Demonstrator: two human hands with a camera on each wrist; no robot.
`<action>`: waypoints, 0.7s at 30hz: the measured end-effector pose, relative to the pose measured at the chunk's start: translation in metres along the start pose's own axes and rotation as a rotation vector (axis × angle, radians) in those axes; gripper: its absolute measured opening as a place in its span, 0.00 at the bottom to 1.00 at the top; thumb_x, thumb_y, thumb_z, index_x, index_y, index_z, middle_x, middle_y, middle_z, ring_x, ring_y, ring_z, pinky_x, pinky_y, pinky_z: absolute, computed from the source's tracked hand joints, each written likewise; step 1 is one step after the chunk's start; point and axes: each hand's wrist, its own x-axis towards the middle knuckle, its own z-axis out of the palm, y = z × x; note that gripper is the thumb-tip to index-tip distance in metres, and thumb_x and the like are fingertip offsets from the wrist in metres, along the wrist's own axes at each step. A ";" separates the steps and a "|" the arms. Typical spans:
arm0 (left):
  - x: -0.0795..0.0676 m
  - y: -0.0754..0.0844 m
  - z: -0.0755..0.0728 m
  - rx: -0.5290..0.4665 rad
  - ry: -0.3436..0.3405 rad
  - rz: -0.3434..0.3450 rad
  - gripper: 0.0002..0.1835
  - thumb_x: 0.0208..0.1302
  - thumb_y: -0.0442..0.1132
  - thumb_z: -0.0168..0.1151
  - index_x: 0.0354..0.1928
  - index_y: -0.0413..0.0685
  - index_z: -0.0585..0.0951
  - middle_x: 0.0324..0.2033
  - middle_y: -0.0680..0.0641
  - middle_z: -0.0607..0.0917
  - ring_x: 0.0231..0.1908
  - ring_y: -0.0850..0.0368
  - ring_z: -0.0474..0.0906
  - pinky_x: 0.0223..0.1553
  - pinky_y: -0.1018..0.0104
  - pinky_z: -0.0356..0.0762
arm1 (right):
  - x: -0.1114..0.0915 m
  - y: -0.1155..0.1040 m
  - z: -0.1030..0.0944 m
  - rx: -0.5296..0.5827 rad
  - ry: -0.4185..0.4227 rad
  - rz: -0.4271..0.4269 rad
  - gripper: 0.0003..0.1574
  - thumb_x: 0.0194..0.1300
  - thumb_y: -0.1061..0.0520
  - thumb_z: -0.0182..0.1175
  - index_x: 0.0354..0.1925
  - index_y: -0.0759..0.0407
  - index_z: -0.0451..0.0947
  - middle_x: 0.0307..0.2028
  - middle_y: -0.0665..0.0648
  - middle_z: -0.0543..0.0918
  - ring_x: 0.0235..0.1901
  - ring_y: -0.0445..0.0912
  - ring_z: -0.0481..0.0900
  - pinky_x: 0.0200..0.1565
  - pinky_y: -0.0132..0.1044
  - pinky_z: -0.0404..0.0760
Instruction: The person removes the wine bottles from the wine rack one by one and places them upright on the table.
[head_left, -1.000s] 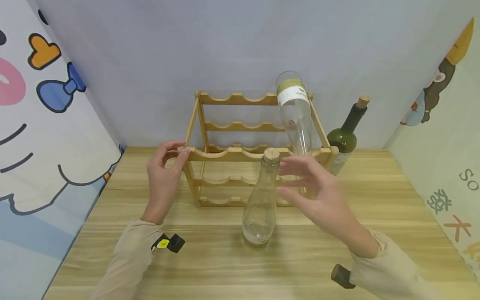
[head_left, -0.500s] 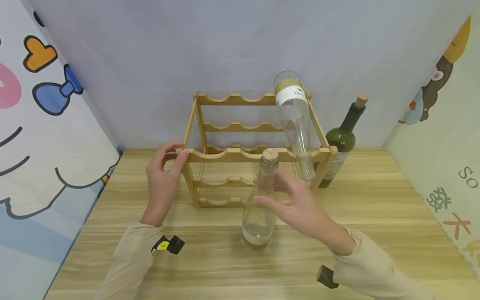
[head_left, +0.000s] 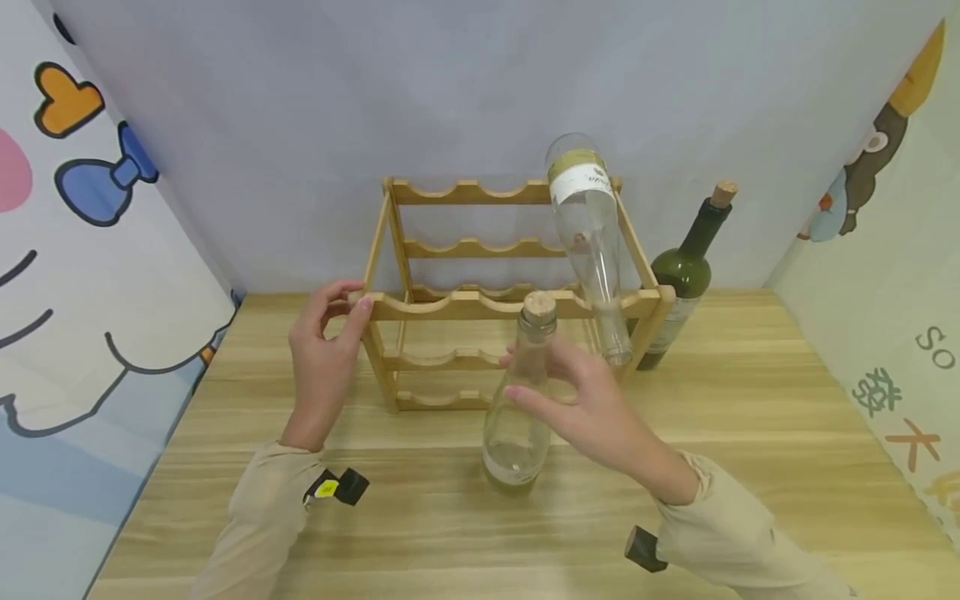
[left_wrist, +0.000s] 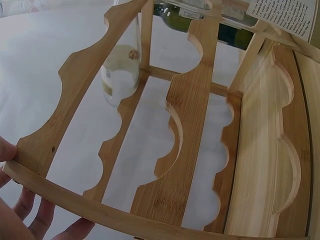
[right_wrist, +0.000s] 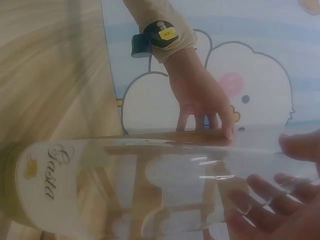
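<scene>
A clear glass bottle (head_left: 513,437) with a cork stopper stands upright on the table, in front of a wooden wine rack (head_left: 472,307). My right hand (head_left: 588,400) holds this bottle below its neck, thumb on the near side and fingers behind the glass. Its label (right_wrist: 50,185) shows in the right wrist view. At the rack's front left corner, my left hand (head_left: 324,367) grips the wood between thumb and fingers. In the left wrist view several fingertips (left_wrist: 45,215) curl under the rack's side bar. Another clear bottle (head_left: 588,217) lies tilted in the rack's top right slot, neck toward me.
A corked green wine bottle (head_left: 682,275) stands close to the rack's right side. Behind the rack rises a pale wall (head_left: 465,83), with cartoon-printed panels (head_left: 97,192) at left and right. The wooden table (head_left: 420,517) extends in front of the rack.
My right hand has moved left from beside the clear bottle and taken hold of it below the neck. The bottle and my left hand on the rack have stayed in place.
</scene>
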 end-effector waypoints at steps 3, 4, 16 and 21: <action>0.000 0.000 0.000 -0.008 -0.005 -0.005 0.13 0.66 0.37 0.59 0.50 0.41 0.79 0.43 0.49 0.77 0.42 0.58 0.75 0.28 0.74 0.77 | 0.000 0.000 0.001 0.000 0.004 -0.004 0.20 0.58 0.65 0.66 0.50 0.59 0.75 0.47 0.52 0.82 0.48 0.44 0.78 0.51 0.41 0.78; 0.000 0.000 -0.001 -0.010 -0.005 -0.004 0.13 0.66 0.37 0.59 0.50 0.41 0.79 0.43 0.49 0.77 0.42 0.58 0.75 0.27 0.74 0.77 | 0.000 0.000 0.001 0.000 0.003 -0.005 0.20 0.58 0.65 0.66 0.50 0.59 0.75 0.47 0.52 0.82 0.48 0.44 0.78 0.51 0.40 0.78; 0.000 -0.002 0.000 -0.017 0.009 0.002 0.13 0.66 0.40 0.60 0.49 0.42 0.80 0.43 0.51 0.77 0.42 0.57 0.76 0.24 0.75 0.77 | 0.000 0.001 -0.001 0.019 -0.018 -0.001 0.24 0.59 0.65 0.64 0.54 0.58 0.73 0.48 0.53 0.81 0.48 0.45 0.79 0.53 0.41 0.77; -0.001 -0.002 0.001 -0.025 0.011 -0.007 0.13 0.66 0.39 0.60 0.50 0.43 0.80 0.44 0.51 0.76 0.43 0.57 0.75 0.23 0.76 0.76 | 0.000 0.001 -0.001 0.011 -0.012 -0.010 0.24 0.59 0.65 0.64 0.54 0.58 0.73 0.47 0.57 0.82 0.47 0.44 0.79 0.52 0.41 0.78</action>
